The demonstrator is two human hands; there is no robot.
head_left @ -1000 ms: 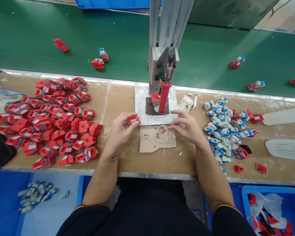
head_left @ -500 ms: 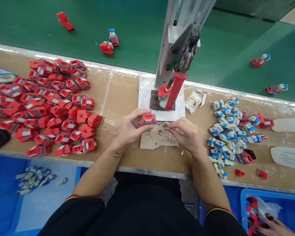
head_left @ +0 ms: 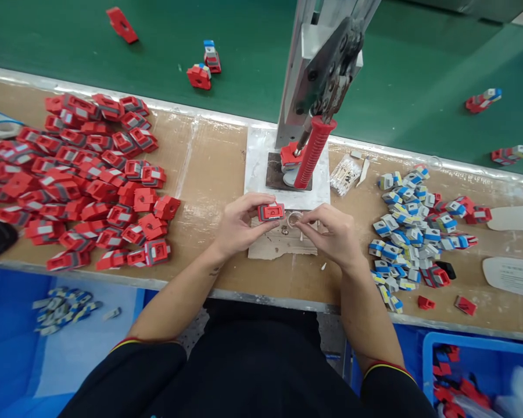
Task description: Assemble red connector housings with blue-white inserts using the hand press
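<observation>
My left hand (head_left: 243, 225) is closed around the edge of a small red plastic housing (head_left: 271, 212) with a grey band. A rectangular recess in the housing faces up. Close to its right, my right hand (head_left: 330, 231) has thumb and forefinger pinched at the rim of a small clear round dish (head_left: 293, 219). Whatever is between those fingertips is too thin to make out. Beneath both hands lies a torn piece of stained cardboard (head_left: 265, 251), and a white-tipped stick (head_left: 301, 235) shows below the right fingers.
A red-handled toggle clamp press (head_left: 315, 152) stands ahead, with another red housing (head_left: 290, 153) under it. Red housings (head_left: 100, 191) pile up on the left; blue-and-white blocks (head_left: 403, 223) on the right. A bag of cotton swabs (head_left: 345, 174) lies beside the press. Blue bins flank the bench.
My left hand has brought the red housing slightly right, nearer the dish, and its recess is angled more toward me. Another person's hand has left the right-hand bin. The view has shifted slightly.
</observation>
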